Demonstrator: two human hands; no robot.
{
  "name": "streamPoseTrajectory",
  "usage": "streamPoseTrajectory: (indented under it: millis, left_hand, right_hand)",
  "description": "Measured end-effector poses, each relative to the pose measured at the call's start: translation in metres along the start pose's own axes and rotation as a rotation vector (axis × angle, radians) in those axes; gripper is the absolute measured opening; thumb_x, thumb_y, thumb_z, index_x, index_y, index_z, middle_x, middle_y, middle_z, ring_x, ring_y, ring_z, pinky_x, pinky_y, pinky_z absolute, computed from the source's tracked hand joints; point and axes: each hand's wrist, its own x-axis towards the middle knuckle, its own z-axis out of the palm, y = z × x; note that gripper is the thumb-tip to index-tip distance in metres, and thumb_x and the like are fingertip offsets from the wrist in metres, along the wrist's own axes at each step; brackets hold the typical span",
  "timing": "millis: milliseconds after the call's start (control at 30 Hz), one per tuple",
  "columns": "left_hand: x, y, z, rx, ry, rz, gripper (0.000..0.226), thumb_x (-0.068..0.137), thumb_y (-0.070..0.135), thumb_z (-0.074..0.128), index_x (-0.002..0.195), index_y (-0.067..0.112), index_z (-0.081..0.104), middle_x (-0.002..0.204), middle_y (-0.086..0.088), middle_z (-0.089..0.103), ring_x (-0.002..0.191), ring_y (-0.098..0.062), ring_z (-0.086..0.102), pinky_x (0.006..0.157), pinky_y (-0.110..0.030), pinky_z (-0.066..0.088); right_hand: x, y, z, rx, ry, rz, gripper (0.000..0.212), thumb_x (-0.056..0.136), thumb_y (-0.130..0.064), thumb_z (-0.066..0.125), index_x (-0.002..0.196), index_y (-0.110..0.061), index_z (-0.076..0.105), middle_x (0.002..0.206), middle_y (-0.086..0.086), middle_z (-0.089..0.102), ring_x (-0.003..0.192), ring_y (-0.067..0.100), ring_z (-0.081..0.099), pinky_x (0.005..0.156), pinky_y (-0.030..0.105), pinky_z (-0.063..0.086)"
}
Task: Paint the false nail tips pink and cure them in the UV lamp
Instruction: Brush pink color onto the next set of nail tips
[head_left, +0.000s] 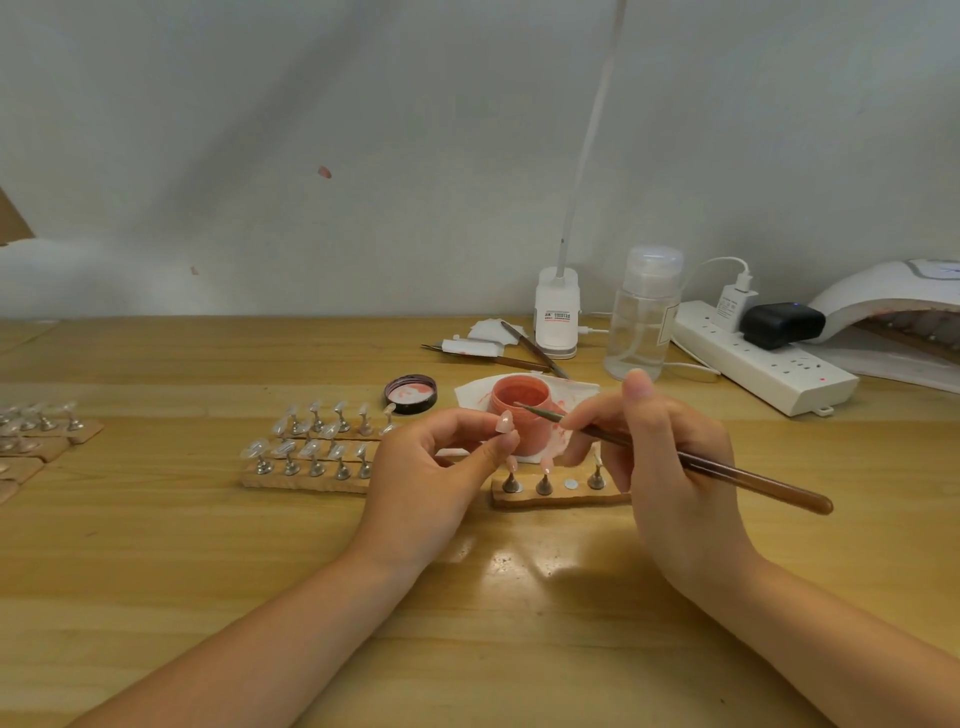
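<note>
Left hand (431, 467) pinched a nail tip (504, 422) aloft above mid-desk, while the right hand (660, 441) gripped the brush (696, 462), its long axis angling leftward, bristles just right of the tip, over the pink jar (519, 410).

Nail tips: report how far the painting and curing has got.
Done: the near holder strip carries two tips that look pink, with one bare peg spot. In hand: the left hand pinches a pinkish tip, and the right hand holds the brush near the open pink jar. Left: two strips of clear tips, more at far left, plus curing; what lies inside the UV lamp is unclear.
</note>
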Motion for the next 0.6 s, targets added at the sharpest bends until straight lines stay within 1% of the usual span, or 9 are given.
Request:
streamPoseTrajectory:
  millis: [100, 200, 267, 333, 400, 500, 600]
  left_hand:
    - [0.0, 0.0006, 0.0004, 0.004, -0.014, 0.001, 0.005, 0.073, 0.018, 0.072, 0.077, 0.021, 0.071, 0.075, 0.007, 0.072, 0.072, -0.003, 0.064, 0.066, -0.014, 0.048]
    - [-0.0002, 0.0018, 0.0002, -0.021, -0.021, 0.006, 0.009, 0.069, 0.024, 0.07, 0.077, 0.021, 0.07, 0.075, 0.009, 0.072, 0.07, 0.0, 0.064, 0.063, -0.01, 0.048]
    - [0.0, 0.0013, 0.0002, -0.025, -0.022, 0.006, 0.016, 0.066, 0.028, 0.068, 0.079, 0.02, 0.071, 0.076, 0.008, 0.072, 0.071, -0.001, 0.064, 0.063, -0.008, 0.047]
    - [0.0004, 0.0006, 0.0004, -0.023, -0.014, 0.001, 0.015, 0.065, 0.03, 0.068, 0.078, 0.021, 0.071, 0.076, 0.007, 0.072, 0.072, -0.002, 0.064, 0.065, -0.009, 0.047]
    - [0.0003, 0.0005, 0.0003, -0.023, -0.012, 0.002, 0.015, 0.065, 0.031, 0.069, 0.077, 0.022, 0.071, 0.075, 0.006, 0.072, 0.071, -0.003, 0.064, 0.064, -0.01, 0.048]
    - [0.0, 0.001, 0.0, -0.01, -0.021, 0.012, 0.018, 0.066, 0.033, 0.067, 0.078, 0.02, 0.072, 0.076, 0.004, 0.072, 0.074, -0.008, 0.064, 0.066, -0.013, 0.048]
    - [-0.0002, 0.0017, 0.0, 0.001, -0.023, 0.023, 0.013, 0.068, 0.031, 0.067, 0.076, 0.022, 0.071, 0.075, 0.005, 0.071, 0.073, -0.007, 0.063, 0.065, -0.012, 0.047]
  right_hand:
    - [0.0, 0.0009, 0.0013, -0.029, -0.006, 0.044, 0.043, 0.095, -0.029, 0.04, 0.068, -0.01, 0.067, 0.06, 0.006, 0.064, 0.051, -0.002, 0.056, 0.056, 0.003, 0.038]
    - [-0.0026, 0.0006, 0.0013, 0.022, -0.017, 0.049, 0.045, 0.093, -0.023, 0.036, 0.066, -0.005, 0.067, 0.054, 0.009, 0.062, 0.047, -0.001, 0.055, 0.054, 0.003, 0.038]
    - [-0.0042, 0.0004, 0.0005, 0.046, -0.028, 0.054, 0.047, 0.094, -0.024, 0.037, 0.063, -0.003, 0.067, 0.052, 0.01, 0.061, 0.045, 0.001, 0.054, 0.054, 0.003, 0.038]
    - [-0.005, 0.0, 0.0, 0.055, -0.039, 0.057, 0.048, 0.094, -0.028, 0.041, 0.062, -0.003, 0.067, 0.05, 0.009, 0.061, 0.044, 0.001, 0.054, 0.053, 0.003, 0.037]
    - [-0.0051, -0.0007, 0.0002, 0.067, -0.034, 0.045, 0.05, 0.092, -0.032, 0.04, 0.062, -0.003, 0.066, 0.05, 0.007, 0.061, 0.043, 0.0, 0.053, 0.052, 0.003, 0.036]
    - [-0.0029, -0.0008, 0.0009, 0.047, 0.001, 0.011, 0.048, 0.09, -0.032, 0.035, 0.065, -0.005, 0.066, 0.054, 0.006, 0.061, 0.045, -0.003, 0.052, 0.052, 0.002, 0.036]
    - [-0.0013, -0.0001, 0.0016, -0.035, -0.004, 0.022, 0.042, 0.095, -0.029, 0.04, 0.068, -0.01, 0.066, 0.056, 0.004, 0.062, 0.049, -0.002, 0.054, 0.054, 0.003, 0.037]
